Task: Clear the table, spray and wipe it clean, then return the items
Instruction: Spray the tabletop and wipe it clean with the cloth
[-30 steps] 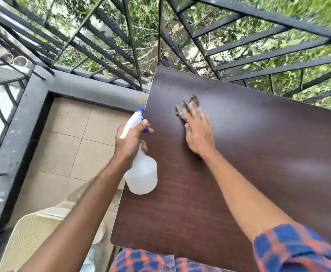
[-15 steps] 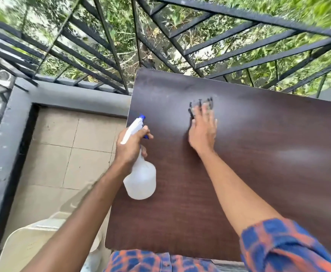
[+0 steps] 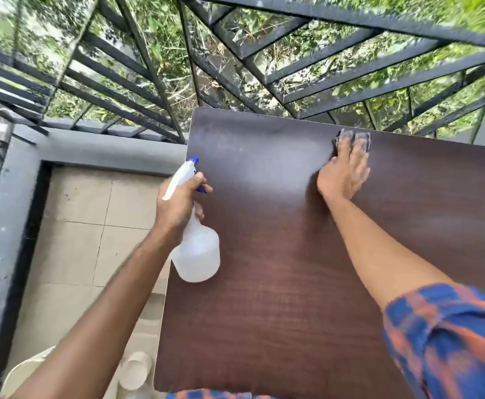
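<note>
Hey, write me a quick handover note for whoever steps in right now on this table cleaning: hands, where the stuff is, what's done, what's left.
Left hand grips the spray bottle by its neck, over the left edge of the table.
Right hand lies flat, pressing the cloth onto the table near the far edge.
Done: clearing looks finished; only the cloth lies on the top. A hazy patch suggests it has been sprayed.
Left: wipe the rest, then return the items. Some pale things sit low by the near left corner, too blurred to name.
</note>
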Available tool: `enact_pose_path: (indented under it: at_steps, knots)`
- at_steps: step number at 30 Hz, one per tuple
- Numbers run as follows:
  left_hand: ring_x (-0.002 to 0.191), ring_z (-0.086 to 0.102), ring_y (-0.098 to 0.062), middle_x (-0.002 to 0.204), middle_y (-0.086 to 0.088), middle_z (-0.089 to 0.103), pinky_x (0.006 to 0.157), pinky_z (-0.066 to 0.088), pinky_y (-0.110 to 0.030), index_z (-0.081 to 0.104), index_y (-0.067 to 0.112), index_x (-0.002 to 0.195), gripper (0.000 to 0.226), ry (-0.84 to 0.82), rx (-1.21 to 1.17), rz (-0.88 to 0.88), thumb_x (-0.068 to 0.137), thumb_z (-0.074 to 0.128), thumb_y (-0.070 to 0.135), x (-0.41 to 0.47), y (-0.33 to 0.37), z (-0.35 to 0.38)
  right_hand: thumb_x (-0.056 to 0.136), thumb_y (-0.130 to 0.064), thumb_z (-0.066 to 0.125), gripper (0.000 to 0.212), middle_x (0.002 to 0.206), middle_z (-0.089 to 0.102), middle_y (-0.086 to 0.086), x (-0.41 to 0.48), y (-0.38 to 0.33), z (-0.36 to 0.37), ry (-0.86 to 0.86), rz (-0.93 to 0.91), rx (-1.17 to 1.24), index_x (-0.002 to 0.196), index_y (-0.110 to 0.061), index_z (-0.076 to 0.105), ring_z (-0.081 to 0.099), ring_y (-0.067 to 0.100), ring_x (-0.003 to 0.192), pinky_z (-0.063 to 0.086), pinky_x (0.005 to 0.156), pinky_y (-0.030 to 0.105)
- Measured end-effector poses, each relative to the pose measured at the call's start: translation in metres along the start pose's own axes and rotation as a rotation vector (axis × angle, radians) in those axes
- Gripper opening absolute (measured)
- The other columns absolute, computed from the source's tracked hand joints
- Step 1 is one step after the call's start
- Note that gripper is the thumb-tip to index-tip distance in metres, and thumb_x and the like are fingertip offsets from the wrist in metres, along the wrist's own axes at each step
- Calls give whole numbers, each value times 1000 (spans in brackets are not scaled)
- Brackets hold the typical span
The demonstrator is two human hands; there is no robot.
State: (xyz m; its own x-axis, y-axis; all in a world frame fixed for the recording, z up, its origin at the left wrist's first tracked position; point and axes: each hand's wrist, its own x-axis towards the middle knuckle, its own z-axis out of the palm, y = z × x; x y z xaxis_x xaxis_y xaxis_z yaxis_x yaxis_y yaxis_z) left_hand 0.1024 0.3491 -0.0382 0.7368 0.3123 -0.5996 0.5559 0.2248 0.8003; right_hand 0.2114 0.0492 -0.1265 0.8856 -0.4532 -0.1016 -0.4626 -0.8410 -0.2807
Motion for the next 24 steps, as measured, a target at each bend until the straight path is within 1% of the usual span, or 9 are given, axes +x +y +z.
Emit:
enact_pose_path:
  at_steps: [2, 4, 7, 11, 14, 18, 20, 21, 24]
  knots:
    - [35, 38, -20, 78, -3, 72, 51, 37, -31, 67, 17, 81, 18, 21, -9, 10, 98, 60, 20, 9, 8, -4, 102, -20, 44, 64, 170, 5, 1, 2, -42, 13, 16, 75, 20, 161, -28, 18, 3, 31, 156, 3, 124, 51]
    - [36, 37, -20, 80, -3, 70, 50, 36, -29, 67, 19, 86, 15, 18, -20, 19, 99, 58, 19, 16, 15, -9, 101, -18, 45, 68, 170, 2, 0, -9, -89, 27, -10, -8, 41, 161, -27, 15, 1, 30, 156, 3, 123, 51]
    - [37, 35, -20, 81, -4, 68, 47, 36, -26, 68, 25, 97, 12, 33, -38, 19, 99, 57, 19, 27, 21, -13, 93, -13, 50, 80, 170, -1, -1, -40, -158, 50, -128, -338, 33, 161, -27, 12, 1, 30, 156, -1, 123, 48]
    - [39, 36, -23, 85, -7, 68, 45, 36, -25, 65, 12, 97, 11, 60, -27, 24, 98, 56, 18, 34, 24, -14, 90, -17, 49, 80, 170, 3, -1, -72, -222, 71, -318, -737, -65, 161, -26, 14, 4, 29, 156, 6, 124, 50]
    - [39, 37, -22, 83, -7, 68, 44, 36, -24, 66, 14, 83, 18, 64, -43, 34, 98, 55, 17, 32, 24, -12, 88, -16, 49, 80, 170, 4, -5, -73, -229, 76, -439, -944, -117, 160, -28, 16, 4, 26, 156, 7, 125, 49]
    - [37, 37, -20, 87, -9, 69, 48, 36, -28, 64, 16, 83, 20, 34, -39, 17, 100, 55, 18, 28, 20, -4, 99, -19, 47, 59, 167, 21, -7, -58, -173, 61, -491, -1186, -57, 155, -31, 35, 18, 24, 154, 14, 123, 44]
    - [38, 36, -22, 89, -10, 69, 51, 36, -31, 64, 15, 83, 19, 13, -48, 0, 100, 55, 19, 24, 16, 2, 100, -23, 50, 54, 165, 28, -6, -49, -122, 46, -433, -1169, -19, 153, -30, 41, 26, 26, 151, 20, 122, 46]
    - [38, 35, -23, 89, -11, 70, 52, 36, -32, 65, 16, 83, 18, 0, -52, -4, 98, 57, 21, 21, 15, 5, 100, -23, 52, 52, 164, 31, -4, -42, -94, 39, -367, -1098, 7, 151, -29, 44, 29, 28, 150, 24, 121, 48]
    - [39, 35, -24, 89, -10, 70, 52, 37, -32, 66, 19, 79, 15, -37, -45, 3, 86, 61, 31, 10, 12, 15, 101, -24, 51, 52, 165, 28, 1, -14, -7, 9, -144, -734, -7, 153, -25, 42, 29, 31, 149, 27, 119, 47]
